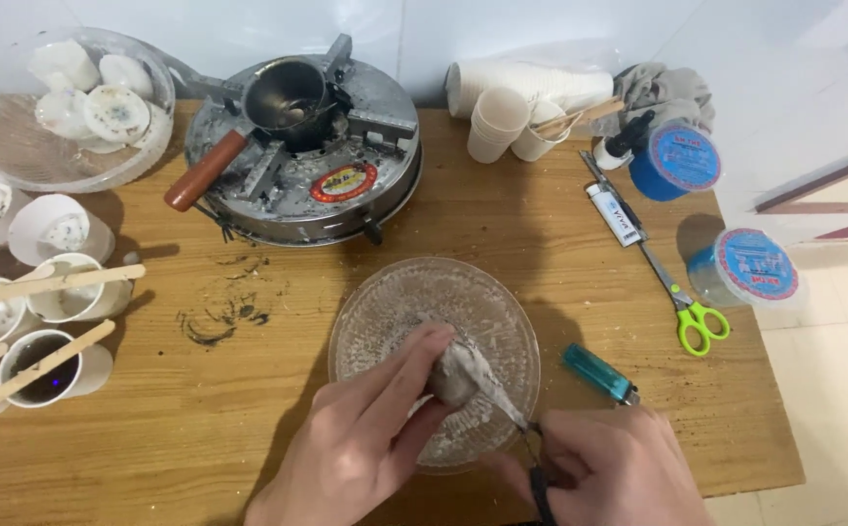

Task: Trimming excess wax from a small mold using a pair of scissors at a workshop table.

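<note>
A clear glass plate (385,312) dusted with pale scrapings lies on the wooden table near the front edge. Over its near side my left hand (366,438) grips a small greyish-white lump (455,374) between thumb and fingers. My right hand (604,472) is closed around the dark handle of a thin metal blade (497,397), whose tip rests against the lump.
A round metal stove (346,190) with a small wooden-handled pot (283,97) sits behind the plate. Paper cups with wooden sticks (49,326) line the left edge, a glass bowl (15,156) is at back left. A blue lighter (599,373), green-handled scissors (682,302) and two blue-lidded tubs (755,265) lie at right.
</note>
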